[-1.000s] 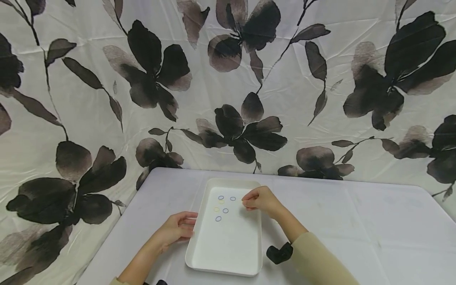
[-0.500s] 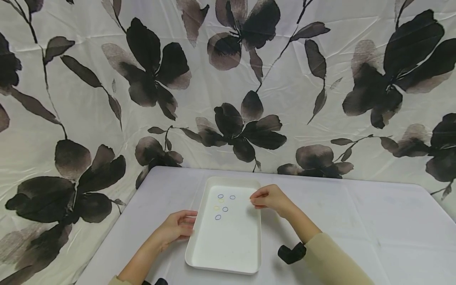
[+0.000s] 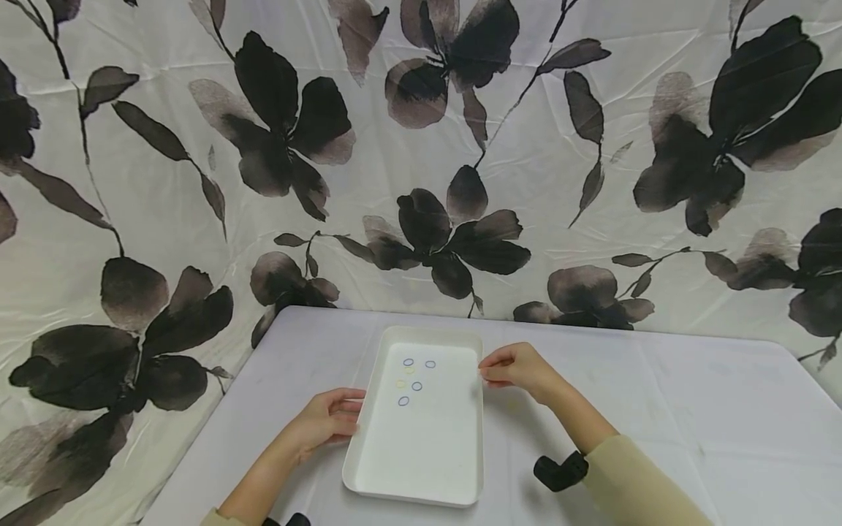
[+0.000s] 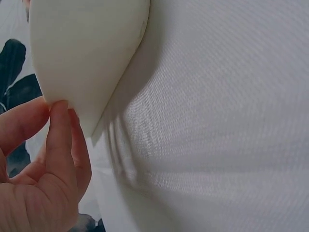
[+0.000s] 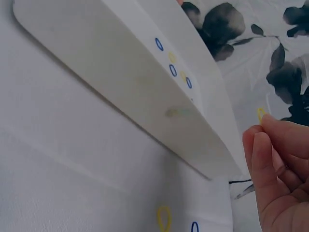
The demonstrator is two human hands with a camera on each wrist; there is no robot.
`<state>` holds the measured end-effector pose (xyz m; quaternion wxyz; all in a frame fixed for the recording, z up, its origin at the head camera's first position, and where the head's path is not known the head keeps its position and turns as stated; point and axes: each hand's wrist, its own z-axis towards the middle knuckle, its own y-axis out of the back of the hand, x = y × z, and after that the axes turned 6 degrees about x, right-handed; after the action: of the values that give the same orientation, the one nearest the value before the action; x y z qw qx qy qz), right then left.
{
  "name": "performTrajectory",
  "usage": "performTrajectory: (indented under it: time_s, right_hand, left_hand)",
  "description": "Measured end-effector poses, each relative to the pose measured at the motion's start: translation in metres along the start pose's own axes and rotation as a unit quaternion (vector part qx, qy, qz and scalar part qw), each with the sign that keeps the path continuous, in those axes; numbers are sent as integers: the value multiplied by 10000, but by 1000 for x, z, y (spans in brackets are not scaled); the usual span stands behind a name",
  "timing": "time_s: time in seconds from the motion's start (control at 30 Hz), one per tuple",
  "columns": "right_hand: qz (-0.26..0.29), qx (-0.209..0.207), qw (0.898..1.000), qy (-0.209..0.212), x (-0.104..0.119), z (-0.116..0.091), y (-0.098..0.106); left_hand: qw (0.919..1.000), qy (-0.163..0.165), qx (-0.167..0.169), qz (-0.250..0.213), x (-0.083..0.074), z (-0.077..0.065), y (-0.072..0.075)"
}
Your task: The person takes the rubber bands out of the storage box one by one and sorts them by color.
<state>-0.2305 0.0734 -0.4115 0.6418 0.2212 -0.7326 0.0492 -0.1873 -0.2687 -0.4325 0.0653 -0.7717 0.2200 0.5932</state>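
A white rectangular tray (image 3: 421, 453) lies on the table, with several thin blue rings (image 3: 403, 401) and two yellow rings (image 3: 401, 384) toward its far end. My left hand (image 3: 327, 418) holds the tray's left side; in the left wrist view its thumb and fingertips (image 4: 59, 108) pinch the rim. Just at the tray's right edge is my right hand (image 3: 520, 370). Between its thumb and finger it pinches a small yellow ring (image 5: 261, 114), which sticks up in the right wrist view.
On the tablecloth outside the tray, a yellow ring (image 5: 164, 218) and a blue ring (image 5: 195, 227) show in the right wrist view. A white cloth (image 3: 658, 409) covers the table. Behind it hangs a curtain (image 3: 559, 168) with dark flowers.
My right hand has moved rightward from over the tray to its right edge, keeping its fingers pinched. The left hand and the rings inside the tray stay put.
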Motion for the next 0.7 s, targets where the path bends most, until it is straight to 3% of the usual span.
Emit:
performTrajectory:
  time_s: [0.7]
  right_hand:
    - [-66,279,9996,39,-13,-21,28]
  left_hand:
    - [9998,-1,56,-184,2,0,2]
